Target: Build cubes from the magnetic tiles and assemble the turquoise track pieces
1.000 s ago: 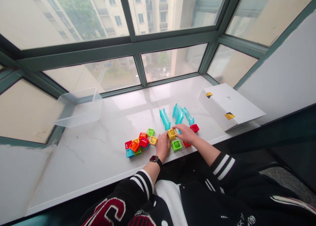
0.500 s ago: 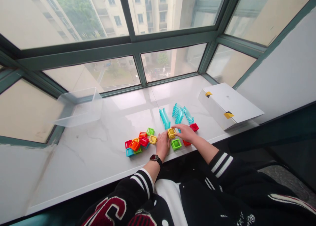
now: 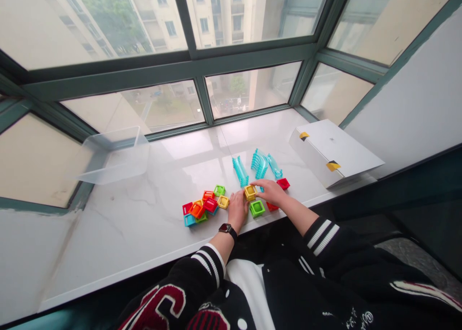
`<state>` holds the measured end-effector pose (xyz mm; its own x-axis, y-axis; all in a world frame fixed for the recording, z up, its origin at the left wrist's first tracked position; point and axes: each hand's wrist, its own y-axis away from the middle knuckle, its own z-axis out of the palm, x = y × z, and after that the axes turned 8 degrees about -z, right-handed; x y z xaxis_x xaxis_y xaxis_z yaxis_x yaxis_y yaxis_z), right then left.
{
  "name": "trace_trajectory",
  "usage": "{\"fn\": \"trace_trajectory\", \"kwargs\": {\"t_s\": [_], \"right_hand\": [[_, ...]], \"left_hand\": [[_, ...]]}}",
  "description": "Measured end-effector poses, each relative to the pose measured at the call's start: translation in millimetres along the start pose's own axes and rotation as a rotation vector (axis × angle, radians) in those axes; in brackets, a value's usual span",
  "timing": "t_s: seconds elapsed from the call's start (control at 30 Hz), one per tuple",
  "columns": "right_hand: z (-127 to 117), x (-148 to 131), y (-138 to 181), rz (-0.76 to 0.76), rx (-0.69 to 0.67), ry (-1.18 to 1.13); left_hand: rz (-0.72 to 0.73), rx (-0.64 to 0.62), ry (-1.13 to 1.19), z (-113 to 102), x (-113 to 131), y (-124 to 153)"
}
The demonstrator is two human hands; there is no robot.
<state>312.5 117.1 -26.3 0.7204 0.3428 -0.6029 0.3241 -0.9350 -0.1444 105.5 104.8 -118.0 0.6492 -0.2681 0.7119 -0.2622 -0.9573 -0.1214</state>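
Observation:
Between my two hands is a yellow toy block (image 3: 250,192), hollow and square. My right hand (image 3: 271,192) grips its right side with thumb and fingers. My left hand (image 3: 238,208) is at its left side, fingers close together against it; whether it bears any of the hold is hard to see. Just in front of the yellow block lies a green block (image 3: 257,209). A red block (image 3: 283,184) sits beyond my right wrist, and an orange-red block (image 3: 272,207) is partly hidden under my forearm. Another yellow block (image 3: 223,202) rests left of my left hand.
Several coloured blocks form a heap to the left, with a red block (image 3: 210,205) on top. Turquoise track pieces (image 3: 240,171) lie toward the window. A clear plastic bin (image 3: 122,164) stands at the back left, and a white box (image 3: 335,152) at the right of the white sill (image 3: 144,229).
Almost nothing differs. Both hands keep their place at the yellow block, and the whole view has shifted very slightly.

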Motion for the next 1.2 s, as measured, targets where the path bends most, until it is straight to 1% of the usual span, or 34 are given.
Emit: {"fn": "trace_trajectory", "kwargs": {"t_s": [0.2, 0.5, 0.67, 0.8, 0.87, 0.93, 1.0, 1.03, 1.07, 1.1, 1.17, 1.2], "right_hand": [[-1, -1, 0, 0.01, -0.011, 0.011], [3, 0, -3, 0.019, -0.023, 0.026], [0, -2, -6, 0.03, -0.039, 0.051], [-3, -8, -10, 0.029, -0.075, 0.106], [-4, -11, -12, 0.029, -0.093, 0.12], [-6, -12, -12, 0.029, -0.103, 0.119], [-10, -12, -11, 0.017, -0.091, 0.106], [-13, -13, -10, 0.003, -0.072, 0.095], [-17, -14, -8, -0.017, -0.045, 0.082], [-22, -17, -6, -0.041, -0.008, 0.067], [-30, -27, 0, -0.092, 0.085, 0.039], [-33, -35, 3, -0.116, 0.133, 0.027]], "left_hand": [[-0.001, 0.007, -0.047, 1, 0, 0], [0.0, 0.016, -0.003, 5, -5, -1], [-0.021, 0.007, 0.079, 4, -8, -1], [-0.071, -0.038, 0.235, -7, -12, 10], [-0.088, -0.054, 0.321, -18, -12, 24], [-0.083, -0.059, 0.407, -37, -10, 43], [-0.062, -0.066, 0.475, -64, -7, 64], [-0.062, -0.044, 0.479, -80, -6, 73], [-0.06, 0.002, 0.454, -97, -7, 81], [-0.056, 0.08, 0.407, -114, -8, 88], [-0.066, 0.274, 0.294, -147, -17, 95], [-0.102, 0.379, 0.252, -161, -24, 95]]}}
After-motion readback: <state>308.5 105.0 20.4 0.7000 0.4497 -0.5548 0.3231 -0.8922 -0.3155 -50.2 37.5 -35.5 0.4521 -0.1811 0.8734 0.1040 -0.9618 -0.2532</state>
